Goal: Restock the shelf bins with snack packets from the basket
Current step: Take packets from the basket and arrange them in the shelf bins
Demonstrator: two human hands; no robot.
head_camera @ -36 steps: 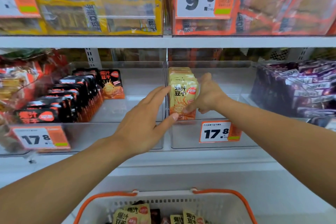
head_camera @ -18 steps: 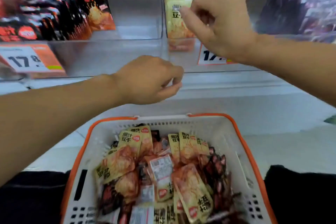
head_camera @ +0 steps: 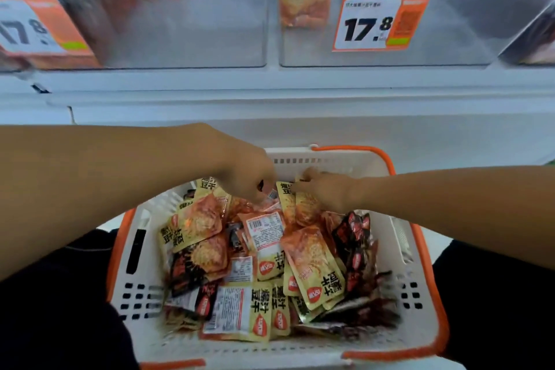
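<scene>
Both hands reach into the basket, at its far end. The left hand has its fingers curled down onto the packets; whether it holds one is hard to tell. The right hand pinches a yellow packet. Above the basket sit two clear bins, one holding yellow packets.

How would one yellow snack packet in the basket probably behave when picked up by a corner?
The yellow snack packet looks like thin, glossy film, so it would probably flop and feel slippery. It seems flat and small, so likely light. Packets lie loosely overlapped in the basket, so neighbours may shift.
</scene>
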